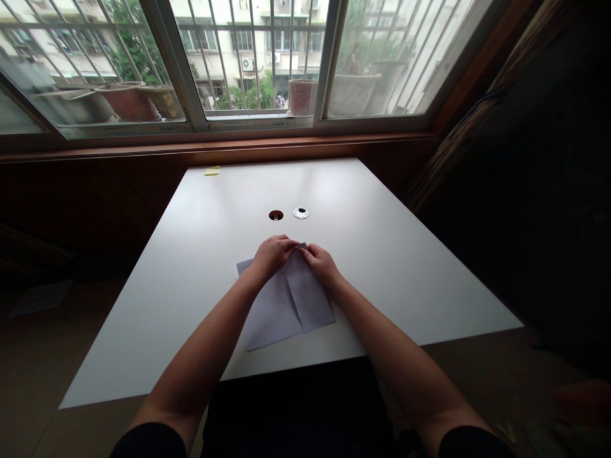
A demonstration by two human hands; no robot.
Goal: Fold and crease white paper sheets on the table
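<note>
A sheet of white paper (pixel 286 305) lies on the white table (pixel 391 254), partly folded, with a crease running down its middle. My left hand (pixel 273 253) rests on the paper's far edge with its fingers curled and pressed onto the fold. My right hand (pixel 319 261) meets it there, fingers bent and pinching the same top corner of the paper. Both forearms reach in from the near edge of the table.
A round cable hole (pixel 275 215) and its loose white cap (pixel 300 213) sit just beyond the paper. A small yellow note (pixel 212 170) lies at the far left corner. A barred window (pixel 258 63) with plant pots runs behind the table. Dark wall on the right.
</note>
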